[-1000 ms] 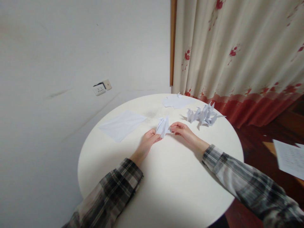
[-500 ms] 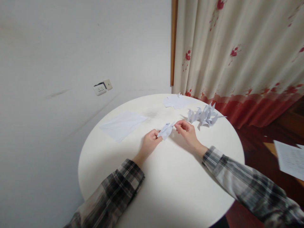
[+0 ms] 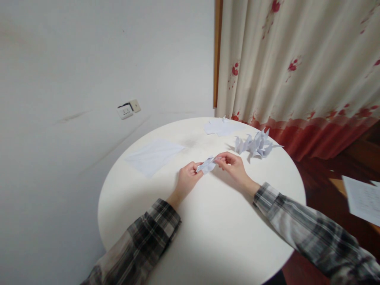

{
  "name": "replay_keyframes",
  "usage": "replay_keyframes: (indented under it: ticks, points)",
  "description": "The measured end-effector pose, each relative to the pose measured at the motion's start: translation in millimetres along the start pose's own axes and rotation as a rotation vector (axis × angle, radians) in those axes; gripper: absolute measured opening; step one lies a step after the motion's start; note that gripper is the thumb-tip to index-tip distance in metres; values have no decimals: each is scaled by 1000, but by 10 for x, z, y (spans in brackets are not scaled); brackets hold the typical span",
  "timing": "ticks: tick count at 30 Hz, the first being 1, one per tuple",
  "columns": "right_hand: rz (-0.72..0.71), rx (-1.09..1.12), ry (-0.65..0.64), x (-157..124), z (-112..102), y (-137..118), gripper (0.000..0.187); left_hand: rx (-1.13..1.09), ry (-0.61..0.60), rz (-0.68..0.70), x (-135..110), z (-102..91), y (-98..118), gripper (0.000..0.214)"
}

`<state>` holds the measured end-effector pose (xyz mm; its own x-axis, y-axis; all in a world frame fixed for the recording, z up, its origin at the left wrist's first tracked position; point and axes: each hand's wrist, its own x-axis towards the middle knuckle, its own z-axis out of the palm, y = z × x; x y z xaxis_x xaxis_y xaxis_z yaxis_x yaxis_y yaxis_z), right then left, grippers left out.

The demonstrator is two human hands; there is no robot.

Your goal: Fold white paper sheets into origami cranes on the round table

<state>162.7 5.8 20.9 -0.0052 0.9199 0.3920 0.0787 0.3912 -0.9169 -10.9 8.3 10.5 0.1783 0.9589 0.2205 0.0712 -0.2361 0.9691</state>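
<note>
Both of my hands meet over the middle of a round white table (image 3: 208, 237). Between them is a small folded piece of white paper (image 3: 207, 165), lying low and nearly flat. My left hand (image 3: 188, 178) pinches its near left end. My right hand (image 3: 233, 163) pinches its far right tip with thumb and fingers closed. Plaid sleeves cover both forearms.
A flat white sheet (image 3: 154, 155) lies on the table's left. Several finished folded paper figures (image 3: 255, 144) stand in a cluster at the right, with more white paper (image 3: 219, 126) at the far edge. A curtain hangs behind; printed paper (image 3: 362, 200) lies off to the right.
The folded paper stood upright between my hands a second ago; it has been tipped down flatter, and my right hand has closed back onto its tip.
</note>
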Motion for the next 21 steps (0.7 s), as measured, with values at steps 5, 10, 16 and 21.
replay_keyframes:
  ticks: [5, 10, 16, 21]
  points:
    - [2, -72, -33, -23, 25, 9, 21, 15, -10, 15, -13, 9, 19, 21]
    - [-33, -160, 13, -48, 24, 12, 20, 50, 24, 9, -20, 18, 18, 21]
    - [50, -51, -56, -55, 38, -38, 22, 49, 49, 50, -28, 13, 21, 18]
    - [33, -19, -96, -47, 47, 0, 27, 33, 73, 53, -46, 26, 65, 18]
